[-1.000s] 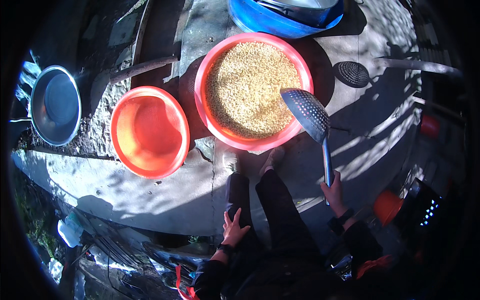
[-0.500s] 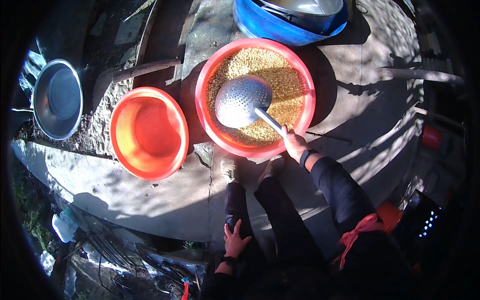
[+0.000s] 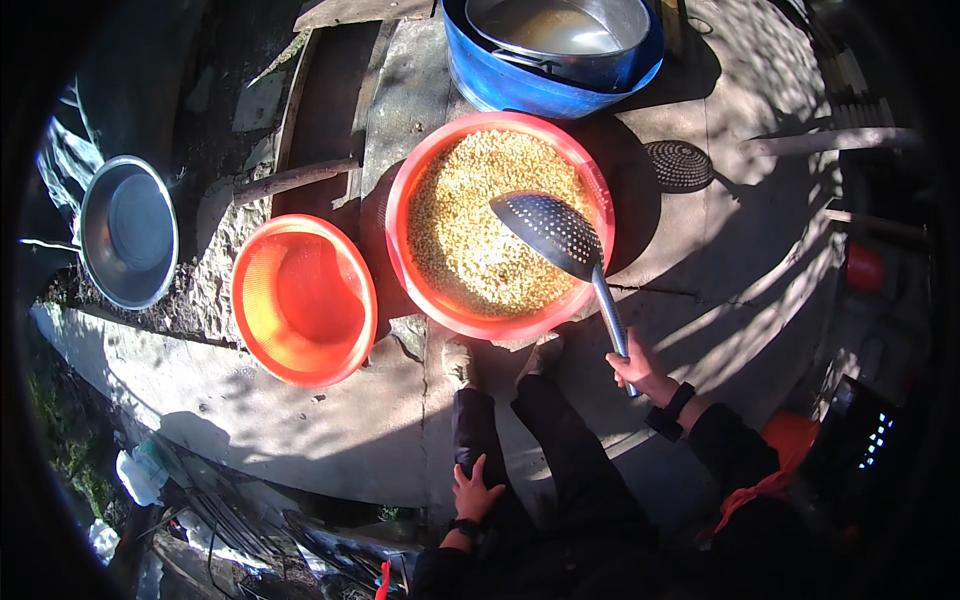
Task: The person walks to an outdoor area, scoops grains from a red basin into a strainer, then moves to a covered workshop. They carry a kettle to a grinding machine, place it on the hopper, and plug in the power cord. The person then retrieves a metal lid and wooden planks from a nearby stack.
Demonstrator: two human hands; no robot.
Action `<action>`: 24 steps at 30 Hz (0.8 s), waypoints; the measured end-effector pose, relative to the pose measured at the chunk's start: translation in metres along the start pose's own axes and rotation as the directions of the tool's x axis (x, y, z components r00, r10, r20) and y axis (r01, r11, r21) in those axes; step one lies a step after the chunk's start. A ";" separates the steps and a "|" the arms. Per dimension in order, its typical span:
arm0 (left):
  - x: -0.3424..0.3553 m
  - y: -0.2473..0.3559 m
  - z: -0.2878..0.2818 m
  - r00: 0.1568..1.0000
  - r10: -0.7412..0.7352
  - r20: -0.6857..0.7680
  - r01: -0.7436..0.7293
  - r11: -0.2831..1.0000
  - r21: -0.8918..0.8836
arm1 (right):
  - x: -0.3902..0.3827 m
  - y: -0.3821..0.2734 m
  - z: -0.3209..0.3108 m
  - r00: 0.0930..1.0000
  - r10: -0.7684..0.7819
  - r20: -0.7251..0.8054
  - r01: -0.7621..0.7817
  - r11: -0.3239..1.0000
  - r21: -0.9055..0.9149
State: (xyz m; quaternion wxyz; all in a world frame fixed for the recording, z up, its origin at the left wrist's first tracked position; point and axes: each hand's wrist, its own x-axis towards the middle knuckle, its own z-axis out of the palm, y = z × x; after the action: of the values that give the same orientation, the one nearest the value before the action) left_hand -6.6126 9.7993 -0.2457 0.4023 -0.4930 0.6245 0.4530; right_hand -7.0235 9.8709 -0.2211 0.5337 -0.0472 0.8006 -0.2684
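My right hand [image 3: 643,367] is closed round the handle of a large perforated metal skimmer [image 3: 553,232]. The skimmer's bowl hangs tilted over the right part of a red basin [image 3: 402,262], and nothing shows lying on the bowl. Yellow kernels, which look like corn, [image 3: 478,210] fill the basin broadly, with sunlight on them. My left hand [image 3: 474,494] rests on my left thigh near the knee, fingers spread and holding nothing.
An orange-red basket [image 3: 352,352] stands left of the basin, with a steel bowl [image 3: 134,235] farther left. Beyond the basin a blue tub [image 3: 478,77] holds a metal pot [image 3: 560,30] with cloudy liquid. A pole [image 3: 840,142] sticks in from the right.
My right hand has drawn the skimmer back and to the right, and its bowl has turned over from the kernels' middle. My left hand stays on my leg. The view has shifted slightly.
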 end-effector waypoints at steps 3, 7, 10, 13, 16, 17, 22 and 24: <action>-0.001 0.002 0.005 1.000 -0.015 0.020 0.014 1.000 0.004 | 0.008 -0.002 0.032 0.938 0.144 0.314 -0.323 0.690 0.647; -0.004 0.002 0.021 1.000 0.023 0.007 -0.023 0.999 0.023 | 0.105 0.020 0.054 0.819 -0.045 0.572 -0.558 0.171 0.812; -0.008 0.000 0.038 0.998 0.050 0.026 -0.051 0.997 0.058 | 0.139 0.026 0.062 0.875 0.077 0.477 -0.450 0.492 0.745; -0.014 -0.008 0.046 0.993 0.085 0.076 -0.092 0.991 0.101 | 0.112 0.020 0.050 0.967 0.142 0.213 -0.241 0.787 0.568; -0.016 -0.015 0.039 0.958 0.251 0.135 -0.262 0.963 0.064 | 0.046 0.038 0.013 0.961 0.272 0.048 -0.276 0.940 0.198; -0.016 -0.016 0.033 0.938 0.320 0.130 -0.325 0.945 0.018 | 0.019 0.053 -0.003 0.970 0.238 0.041 -0.242 0.952 0.189; -0.014 -0.004 -0.024 0.906 0.334 0.258 -0.353 0.935 0.027 | -0.132 0.159 -0.067 0.942 0.335 -0.013 -0.326 0.926 0.190; -0.024 0.019 -0.055 0.886 0.285 0.366 -0.343 0.933 0.105 | -0.194 0.209 -0.073 0.937 0.337 -0.089 -0.301 0.912 0.278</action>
State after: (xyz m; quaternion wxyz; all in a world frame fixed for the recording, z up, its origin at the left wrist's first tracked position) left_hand -6.6302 9.7542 -0.2051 0.4662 -0.2627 0.6515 0.5378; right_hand -6.9610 10.1469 -0.1394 0.5164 0.1730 0.7896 -0.2827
